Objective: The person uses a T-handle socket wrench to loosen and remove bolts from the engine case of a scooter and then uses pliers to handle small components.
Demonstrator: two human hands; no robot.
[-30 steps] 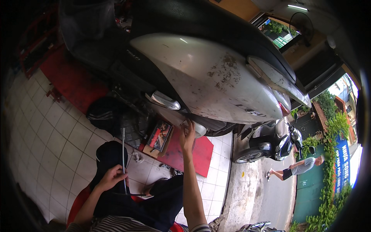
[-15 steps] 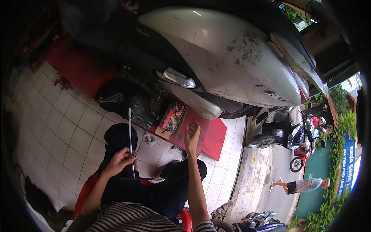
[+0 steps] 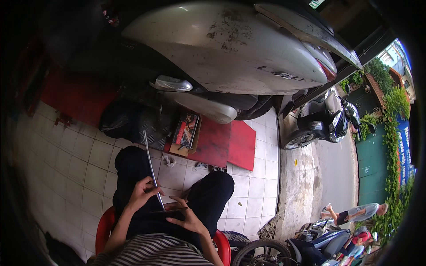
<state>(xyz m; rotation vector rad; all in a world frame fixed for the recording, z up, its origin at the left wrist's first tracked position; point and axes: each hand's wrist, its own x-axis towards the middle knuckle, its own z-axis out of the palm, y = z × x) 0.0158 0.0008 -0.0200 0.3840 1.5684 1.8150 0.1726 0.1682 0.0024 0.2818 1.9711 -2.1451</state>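
Note:
A long silver T-handle wrench [image 3: 152, 167] stands slanted over my lap, its dark crossbar [image 3: 176, 209] at the lower end. My left hand [image 3: 143, 194] is closed round its shaft, a little above the crossbar. Beside the crossbar is my right hand [image 3: 190, 218], thumb and fingers spread on either side of the bar's right end. Whether it touches the bar I cannot tell. Beyond my knees, a shallow cardboard box [image 3: 179, 150] with a red and black packet [image 3: 184, 131] in it sits on a red platform [image 3: 213, 144]. A silver scooter [image 3: 230, 53] rises above the platform.
A footrest [image 3: 171, 83] juts from the scooter's side toward me. White floor tiles [image 3: 84, 164] surround a red stool [image 3: 104, 228] under me. A crumpled white scrap [image 3: 168, 159] lies by the platform. Parked motorbikes [image 3: 326, 117] and a walking person [image 3: 355, 213] are at the right.
My right hand has come down from beside the cardboard box to the wrench's crossbar, its fingers spread. My left hand still holds the shaft. The whole view has shifted.

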